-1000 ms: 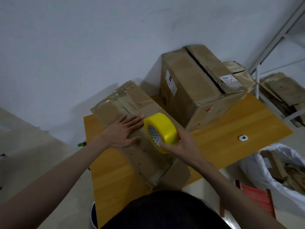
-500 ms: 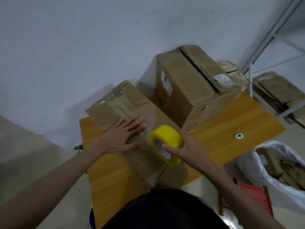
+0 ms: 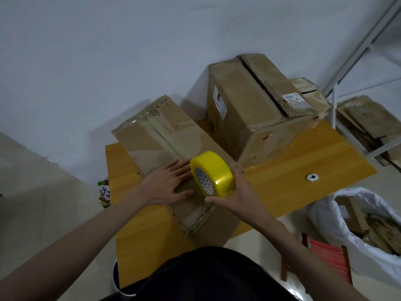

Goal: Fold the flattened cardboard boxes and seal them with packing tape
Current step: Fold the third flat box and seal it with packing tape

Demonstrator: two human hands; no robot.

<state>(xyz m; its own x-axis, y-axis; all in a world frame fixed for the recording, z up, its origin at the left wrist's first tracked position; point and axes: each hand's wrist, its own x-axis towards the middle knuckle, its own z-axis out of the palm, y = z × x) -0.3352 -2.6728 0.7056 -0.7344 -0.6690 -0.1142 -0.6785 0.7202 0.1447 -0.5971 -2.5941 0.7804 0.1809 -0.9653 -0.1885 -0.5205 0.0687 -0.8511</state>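
Observation:
A long folded cardboard box [image 3: 165, 137] lies on the wooden table [image 3: 303, 161], running from the far left toward me, with clear tape along its top seam. My left hand [image 3: 167, 185] presses flat on the box top, fingers straight. My right hand [image 3: 236, 196] grips a yellow roll of packing tape [image 3: 213, 173] standing on edge on the box, right beside the left fingertips. The near end of the box overhangs the table's front edge.
A larger cardboard box [image 3: 256, 109] with a torn top seam stands behind on the table, a smaller box [image 3: 308, 88] behind it. A white round cap [image 3: 312, 177] lies on the table. Flattened cardboard [image 3: 368, 122] sits on a metal rack at right; a white bag [image 3: 355, 222] of scraps stands below.
The tape roll and my right hand moved back along the box toward me, then stopped close against my left fingertips. My left hand stayed flat on the box top.

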